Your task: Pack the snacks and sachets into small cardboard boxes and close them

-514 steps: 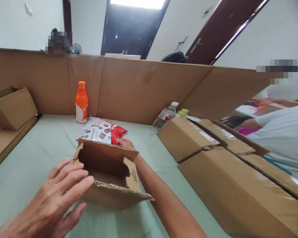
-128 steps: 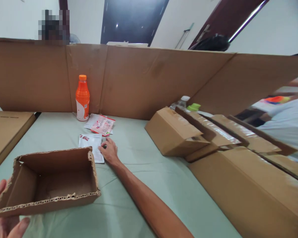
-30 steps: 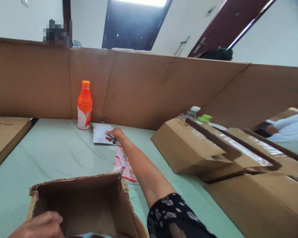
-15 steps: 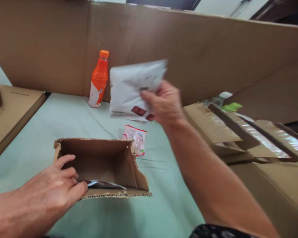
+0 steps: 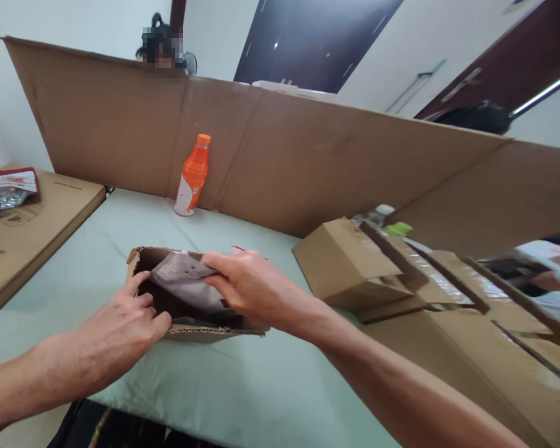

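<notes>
A small open-topped cardboard box (image 5: 214, 334) stands on the pale green table cover. My left hand (image 5: 114, 333) grips its left front part, the fingers curled over the edge into the opening. Pinched at its upper right corner by my right hand (image 5: 249, 287) is a flat white packet (image 5: 182, 277), slanted and partly inside the box. The box walls hide its lower part. Behind my right hand only the red edge of a small snack packet (image 5: 248, 251) shows. An orange bottle (image 5: 193, 177) stands upright farther back, by the cardboard partition (image 5: 336, 165).
Cardboard boxes with raised flaps (image 5: 350, 264) crowd the right side, with a clear bottle (image 5: 378, 215) behind them. At left, a silver-and-red pouch (image 5: 9, 190) lies on a large flat carton (image 5: 51, 230). Other people are partly visible beyond the partition and at far right.
My right hand has brought the white packet down from above the table into the box opening. My left hand stays on the box. The view has tilted up, showing more room behind the partition.
</notes>
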`<state>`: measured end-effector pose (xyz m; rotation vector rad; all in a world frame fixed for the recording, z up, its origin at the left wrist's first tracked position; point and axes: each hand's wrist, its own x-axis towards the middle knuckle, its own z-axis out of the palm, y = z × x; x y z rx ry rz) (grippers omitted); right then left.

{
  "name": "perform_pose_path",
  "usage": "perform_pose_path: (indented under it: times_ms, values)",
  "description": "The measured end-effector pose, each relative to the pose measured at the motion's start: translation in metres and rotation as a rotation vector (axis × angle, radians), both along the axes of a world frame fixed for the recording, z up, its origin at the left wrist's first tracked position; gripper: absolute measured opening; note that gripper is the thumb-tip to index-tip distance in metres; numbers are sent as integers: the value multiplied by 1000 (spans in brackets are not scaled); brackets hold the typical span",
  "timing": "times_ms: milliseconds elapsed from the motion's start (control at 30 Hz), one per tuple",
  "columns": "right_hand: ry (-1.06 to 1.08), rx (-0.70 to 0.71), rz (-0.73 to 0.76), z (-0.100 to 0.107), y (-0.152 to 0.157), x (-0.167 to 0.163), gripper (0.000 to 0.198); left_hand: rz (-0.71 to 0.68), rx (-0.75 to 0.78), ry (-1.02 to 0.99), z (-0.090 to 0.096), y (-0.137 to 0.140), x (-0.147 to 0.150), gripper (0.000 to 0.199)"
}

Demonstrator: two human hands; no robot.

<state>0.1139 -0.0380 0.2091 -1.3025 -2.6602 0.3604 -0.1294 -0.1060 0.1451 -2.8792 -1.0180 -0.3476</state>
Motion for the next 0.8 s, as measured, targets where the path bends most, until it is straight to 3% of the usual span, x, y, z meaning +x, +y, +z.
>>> perform_pose_path:
  times_ms: [100, 300, 400, 500, 567, 633, 700, 800]
  values:
    - [-243, -50, 47, -11, 11, -24, 20, -8, 12, 27, 2, -1, 2, 27]
    - [-311, -239, 375, -29, 17, -48, 21, 103, 174, -41, 17, 4, 8, 30]
    - [-204, -369, 475, -23, 18, -41, 21, 64, 65, -4, 24, 11, 7, 29]
    - [32, -438, 457, -9, 29, -8, 27, 14, -103, 31, 24, 19, 4, 18]
    - [243, -399, 264, -6, 46, 28, 28, -3, -146, 22, 22, 23, 2, 18]
    - [469, -333, -153, -15, 72, 70, 25, -14, -156, 4, 20, 24, 0, 19]
    - [543, -317, -624, -40, 100, 108, 16, -20, -152, 0, 19, 24, -1, 21]
    - [469, -418, -890, -97, 130, 142, 17, -28, -133, 5, 20, 24, -2, 25]
